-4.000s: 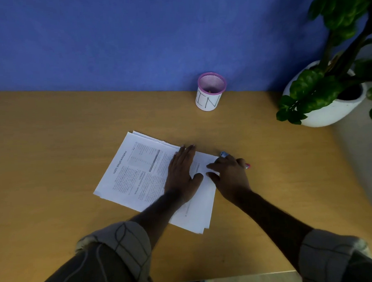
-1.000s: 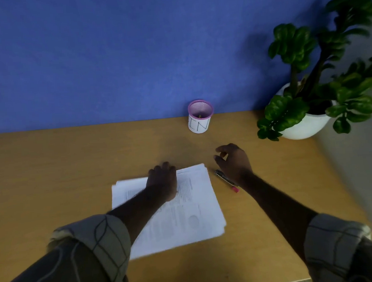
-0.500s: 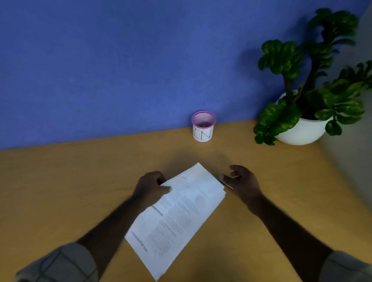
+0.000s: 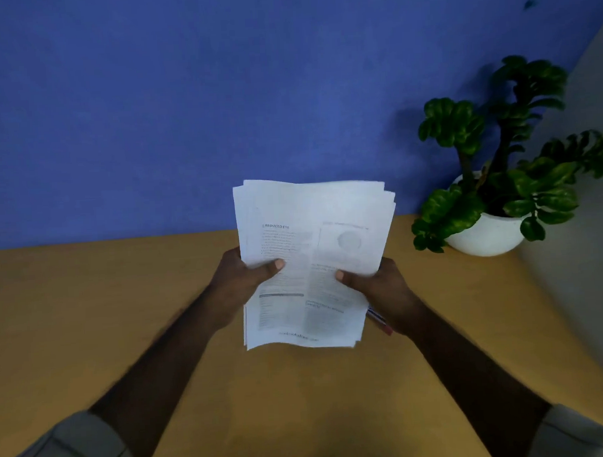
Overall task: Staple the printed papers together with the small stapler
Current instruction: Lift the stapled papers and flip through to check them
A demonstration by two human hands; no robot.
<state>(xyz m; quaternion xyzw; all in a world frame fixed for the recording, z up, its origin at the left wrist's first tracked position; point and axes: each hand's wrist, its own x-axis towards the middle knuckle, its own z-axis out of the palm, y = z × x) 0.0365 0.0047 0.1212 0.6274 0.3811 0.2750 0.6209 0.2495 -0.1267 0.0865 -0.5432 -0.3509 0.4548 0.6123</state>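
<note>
Left hand (image 4: 241, 278) and right hand (image 4: 383, 285) grip the printed papers (image 4: 312, 262) upright above the bench (image 4: 88, 327) — edges uneven (a pen-like thing (image 4: 378, 318), perhaps, under the right).

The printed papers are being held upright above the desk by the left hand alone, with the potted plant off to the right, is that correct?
Not quite: the head view shows both hands holding the printed papers, the left hand and the right hand each gripping a side. They are upright above the desk, potted plant to the right.
</note>
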